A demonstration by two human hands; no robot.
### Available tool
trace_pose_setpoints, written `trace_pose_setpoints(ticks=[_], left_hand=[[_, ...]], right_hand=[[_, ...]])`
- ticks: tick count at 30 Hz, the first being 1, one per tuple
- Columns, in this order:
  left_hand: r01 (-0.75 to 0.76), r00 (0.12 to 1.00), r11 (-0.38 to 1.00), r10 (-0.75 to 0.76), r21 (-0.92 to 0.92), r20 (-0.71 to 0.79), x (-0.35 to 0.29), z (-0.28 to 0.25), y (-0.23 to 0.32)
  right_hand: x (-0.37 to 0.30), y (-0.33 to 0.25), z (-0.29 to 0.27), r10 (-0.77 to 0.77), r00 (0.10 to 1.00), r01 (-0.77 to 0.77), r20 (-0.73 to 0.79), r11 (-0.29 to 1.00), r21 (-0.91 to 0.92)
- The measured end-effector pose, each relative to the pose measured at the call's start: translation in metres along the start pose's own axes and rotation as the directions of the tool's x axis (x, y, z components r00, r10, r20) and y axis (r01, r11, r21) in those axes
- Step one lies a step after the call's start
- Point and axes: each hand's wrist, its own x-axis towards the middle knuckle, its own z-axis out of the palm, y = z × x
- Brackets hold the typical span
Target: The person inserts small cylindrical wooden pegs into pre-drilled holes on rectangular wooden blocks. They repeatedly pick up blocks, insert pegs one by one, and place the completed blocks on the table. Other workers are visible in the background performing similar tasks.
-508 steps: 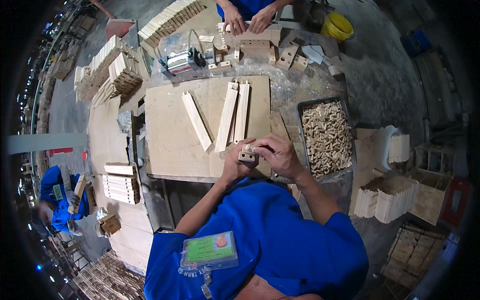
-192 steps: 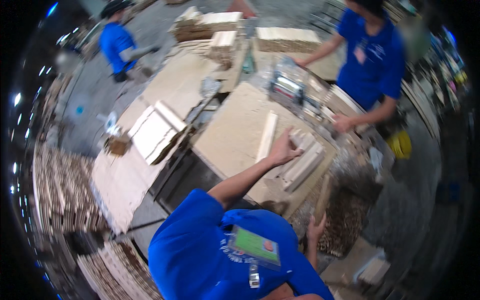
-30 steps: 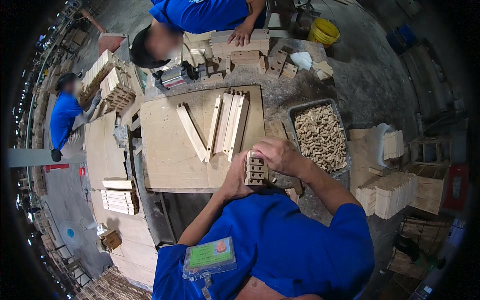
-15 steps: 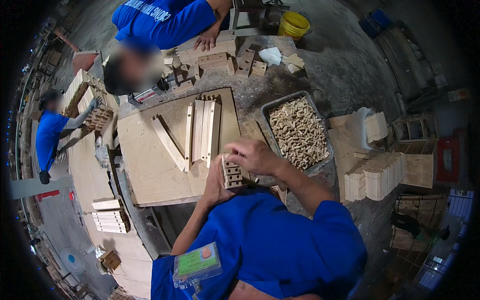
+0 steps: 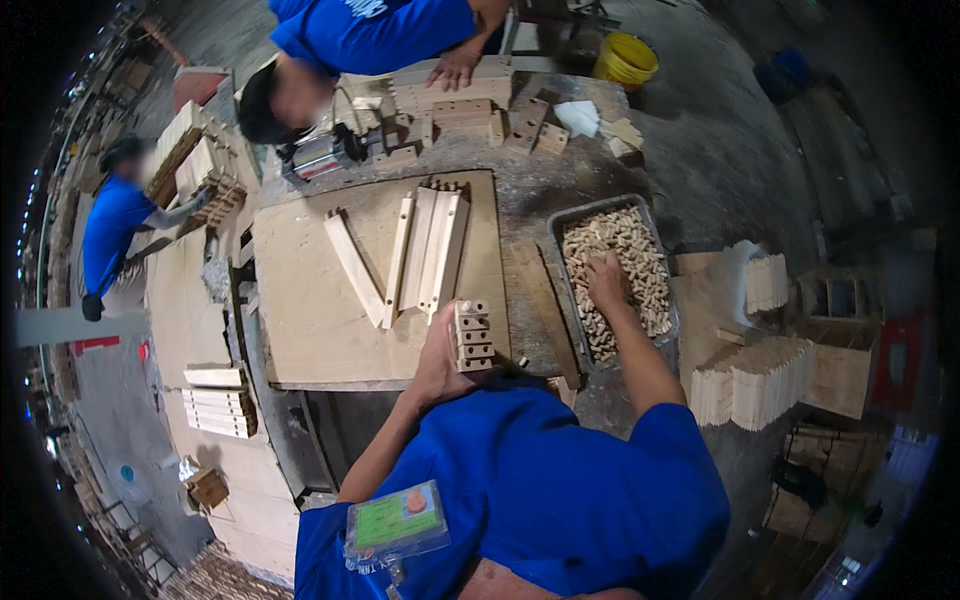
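Observation:
My left hand is wrapped round a stack of wooden bars, held at the front of the table with the drilled ends facing up toward me. Round dark holes show in those ends. Over to the right, my right hand reaches into a grey tray heaped with wooden dowels. Its fingers are curled down among the dowels, and their tips are hidden, so what they grip cannot be made out. Beyond my left hand, several long wooden bars lie on a cardboard sheet, one of them slanted apart.
Across the table a co-worker in blue rests a hand on wooden pieces. A wooden strip lies left of the tray. Bar stacks stand at the right, a yellow bucket behind. Another person handles stacked wood at far left.
My right hand has left the top of the bar stack and moved right into the dowel tray. My left hand still holds the stack. The view has shifted slightly.

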Motion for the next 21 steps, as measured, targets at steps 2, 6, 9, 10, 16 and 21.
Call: trace_pose_setpoints(ticks=[2, 6, 9, 10, 16, 21], left_hand=[[-0.041, 0.999, 0.999, 0.041, 0.019, -0.007, 0.000, -0.004, -0.004], [-0.022, 1.000, 0.997, 0.023, 0.070, -0.014, -0.001, -0.004, -0.002], [-0.006, 0.996, 0.993, -0.005, -0.118, -0.091, -0.003, 0.004, -0.006], [-0.033, 0.997, 0.995, 0.027, -0.093, -0.066, 0.003, -0.001, 0.007], [-0.034, 0.998, 0.998, 0.031, -0.049, -0.055, 0.005, 0.002, 0.003], [-0.037, 0.999, 0.998, 0.036, -0.045, -0.039, 0.004, 0.002, 0.002]], right_hand=[[-0.001, -0.013, -0.006, -0.056, 0.996, 0.064, -0.065, 0.990, 0.122], [-0.017, -0.088, -0.059, -0.307, 0.950, 0.293, -0.046, 0.837, 0.462], [-0.040, -0.158, -0.105, -0.501, 0.866, 0.405, -0.001, 0.699, 0.589], [-0.043, -0.168, -0.107, -0.567, 0.823, 0.475, -0.018, 0.672, 0.568], [-0.053, -0.201, -0.104, -0.738, 0.673, 0.654, -0.035, 0.573, 0.493], [-0.049, -0.203, -0.100, -0.763, 0.646, 0.681, -0.035, 0.554, 0.479]])
